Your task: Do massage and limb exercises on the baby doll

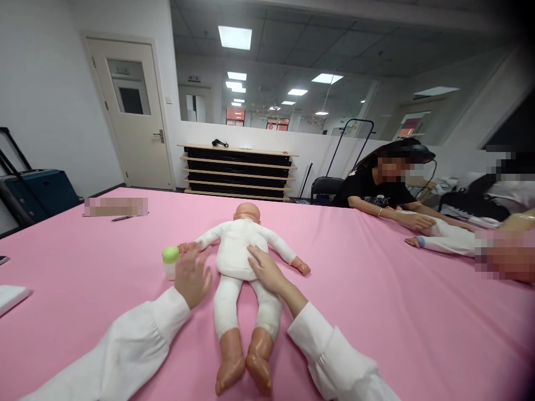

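Observation:
A baby doll [234, 245] with a white cloth body lies stretched out on the pink table cover [359, 317]. Its bald head is at the far end, its bare feet are nearest me, and its arms are spread. My right hand [267, 270] rests flat on the doll's lower torso, fingers extended. To the left of the doll, my left hand [193, 275] is slightly blurred, with its fingers apart and nothing visible in them. It is beside a small whitish jar with a green lid [170, 256], near one doll hand; whether it touches either cannot be told.
At the right, a person [376, 178] in a black T-shirt handles another white-bodied doll [449, 239]. A pen [123, 218] lies at the back left, and a white object [12, 298] at the left edge. A slatted shelf [238, 170] stands beyond the table.

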